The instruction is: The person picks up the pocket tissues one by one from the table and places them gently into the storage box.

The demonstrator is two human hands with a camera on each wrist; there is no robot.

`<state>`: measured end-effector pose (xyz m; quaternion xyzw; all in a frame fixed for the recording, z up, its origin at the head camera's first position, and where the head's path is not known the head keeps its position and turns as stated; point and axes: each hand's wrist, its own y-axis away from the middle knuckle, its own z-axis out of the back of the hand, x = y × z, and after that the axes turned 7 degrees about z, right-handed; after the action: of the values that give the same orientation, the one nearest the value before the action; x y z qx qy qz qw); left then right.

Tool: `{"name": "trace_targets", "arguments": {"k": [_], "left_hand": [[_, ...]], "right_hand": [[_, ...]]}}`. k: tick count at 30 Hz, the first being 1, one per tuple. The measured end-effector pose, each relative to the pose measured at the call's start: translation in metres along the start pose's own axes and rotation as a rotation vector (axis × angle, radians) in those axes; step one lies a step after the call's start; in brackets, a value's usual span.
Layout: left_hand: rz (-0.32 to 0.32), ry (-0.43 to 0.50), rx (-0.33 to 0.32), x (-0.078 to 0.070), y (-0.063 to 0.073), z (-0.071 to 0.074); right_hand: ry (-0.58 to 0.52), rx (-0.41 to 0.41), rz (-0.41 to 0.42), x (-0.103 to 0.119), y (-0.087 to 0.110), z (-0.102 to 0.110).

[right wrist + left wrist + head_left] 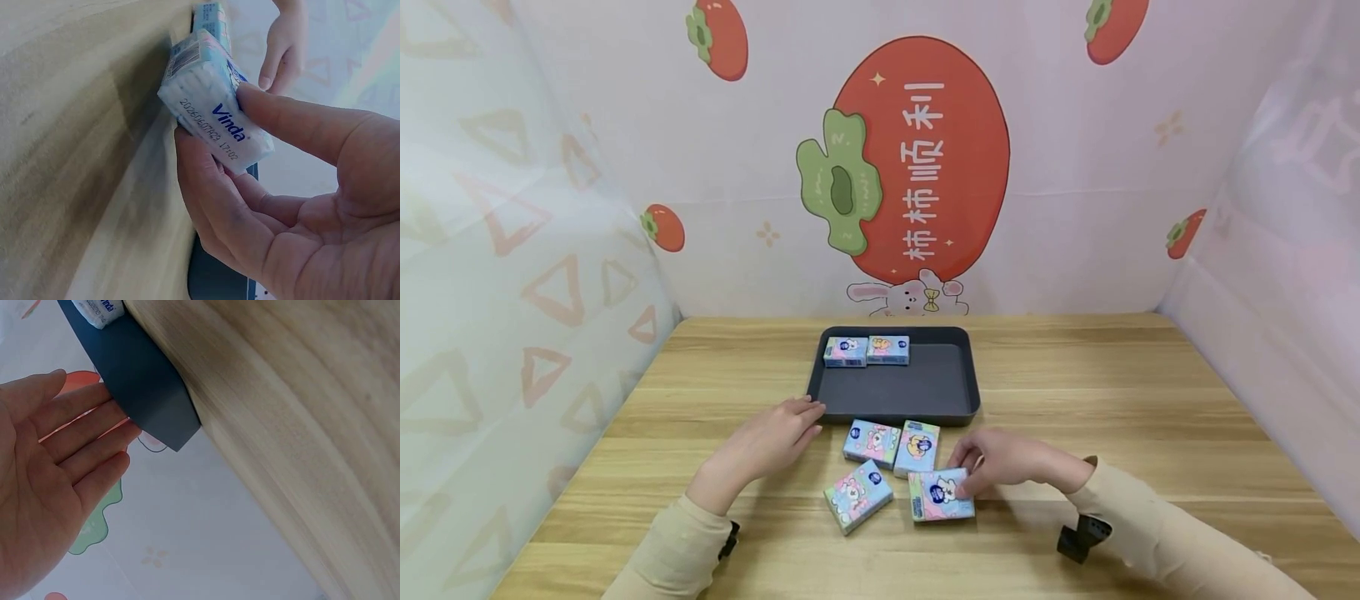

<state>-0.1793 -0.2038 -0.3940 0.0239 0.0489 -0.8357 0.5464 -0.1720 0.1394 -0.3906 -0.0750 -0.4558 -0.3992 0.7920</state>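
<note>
Between thumb and fingers, my right hand (1003, 461) pinches a small pack of tissues (928, 505) with a cartoon print. In the right wrist view the end of this tissue pack (212, 115) shows the word Vinda, and its near edge looks tilted up from the table. My left hand (778, 437) rests with straight fingers at the near left corner of a dark grey tray (895, 418). Three more tissue packs lie in front of the tray: one at left (871, 442), one upright beside it (917, 448), one slanted nearer (858, 497).
Two tissue packs, one at the corner (846, 352) and one beside it (888, 350), lie side by side along the tray's far left edge. Wood-grain table (1112, 400) surrounds the tray. A printed cloth (1060, 250) hangs behind and along both sides.
</note>
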Motion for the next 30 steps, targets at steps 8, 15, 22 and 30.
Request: {"name": "trace_targets", "arguments": {"k": [8, 15, 22, 30], "left_hand": [[0.006, 0.003, 0.013, -0.001, 0.000, 0.002], [0.001, 0.002, 0.006, -0.002, 0.000, 0.003], [0.006, -0.002, 0.015, -0.002, 0.000, 0.004], [0.011, -0.002, 0.017, -0.002, 0.000, 0.003]], "right_hand": [[-0.010, -0.011, -0.036, 0.001, -0.002, 0.009], [-0.015, -0.035, -0.054, 0.002, -0.002, 0.016], [-0.038, -0.064, -0.066, 0.002, -0.003, 0.024], [-0.056, -0.086, -0.055, 0.001, -0.005, 0.036]]}}
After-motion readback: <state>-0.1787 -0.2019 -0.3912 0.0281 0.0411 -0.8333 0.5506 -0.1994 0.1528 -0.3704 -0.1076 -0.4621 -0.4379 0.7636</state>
